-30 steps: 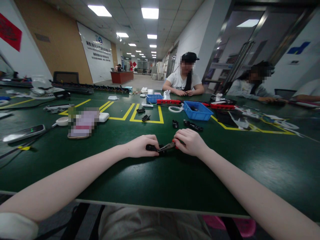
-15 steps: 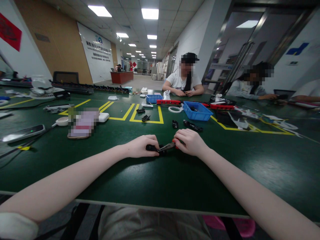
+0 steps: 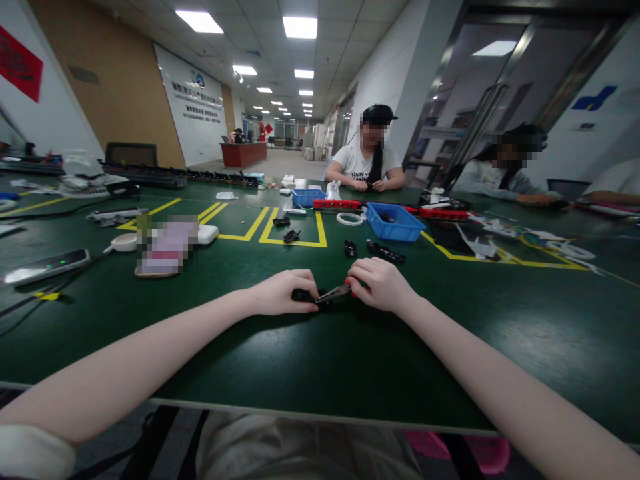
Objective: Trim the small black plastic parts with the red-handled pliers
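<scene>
Both my hands meet at the middle of the green table [image 3: 310, 360]. My left hand [image 3: 280, 292] is closed over a small black part [image 3: 302, 295] and presses it to the tabletop. My right hand [image 3: 381, 284] is closed round the red handles of a pair of pliers [image 3: 336, 294]. The dark jaws of the pliers point left and touch the black part between my two hands. Much of the part is hidden under my left fingers.
Loose black parts [image 3: 384, 251] lie just beyond my hands, with a blue bin [image 3: 395, 223] and yellow floor-tape outlines [image 3: 295, 233] behind them. A phone [image 3: 47, 265] and a blurred card lie to the left. Two people sit at the far side, working with their own hands.
</scene>
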Tool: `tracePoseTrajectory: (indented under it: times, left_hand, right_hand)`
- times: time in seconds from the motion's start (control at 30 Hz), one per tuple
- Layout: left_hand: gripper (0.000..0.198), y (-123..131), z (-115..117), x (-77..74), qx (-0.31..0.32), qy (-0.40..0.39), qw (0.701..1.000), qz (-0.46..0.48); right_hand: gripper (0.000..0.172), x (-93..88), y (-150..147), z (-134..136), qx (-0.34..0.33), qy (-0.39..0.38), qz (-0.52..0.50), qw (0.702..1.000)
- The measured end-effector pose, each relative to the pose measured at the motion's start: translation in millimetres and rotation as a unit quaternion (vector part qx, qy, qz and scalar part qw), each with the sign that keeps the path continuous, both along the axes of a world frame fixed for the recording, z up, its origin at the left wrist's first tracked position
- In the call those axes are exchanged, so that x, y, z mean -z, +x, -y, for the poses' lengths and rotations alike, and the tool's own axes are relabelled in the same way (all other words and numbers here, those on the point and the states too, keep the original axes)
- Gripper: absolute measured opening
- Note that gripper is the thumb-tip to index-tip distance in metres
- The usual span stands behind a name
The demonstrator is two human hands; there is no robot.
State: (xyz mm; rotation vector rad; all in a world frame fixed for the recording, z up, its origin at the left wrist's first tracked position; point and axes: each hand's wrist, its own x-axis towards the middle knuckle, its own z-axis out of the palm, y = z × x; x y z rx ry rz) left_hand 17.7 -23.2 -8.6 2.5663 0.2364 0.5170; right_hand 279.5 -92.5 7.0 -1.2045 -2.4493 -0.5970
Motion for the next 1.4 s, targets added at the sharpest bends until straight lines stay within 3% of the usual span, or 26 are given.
tracePoseTrajectory:
  times: [1.4]
  left_hand:
    - [0.018,0.8,-0.7,-1.1,-0.001,-0.007,1.000,0.001]
  right_hand:
    - [0.029,-1.5,-0.3,0.5,0.003,-0.030,-0.011,0.999]
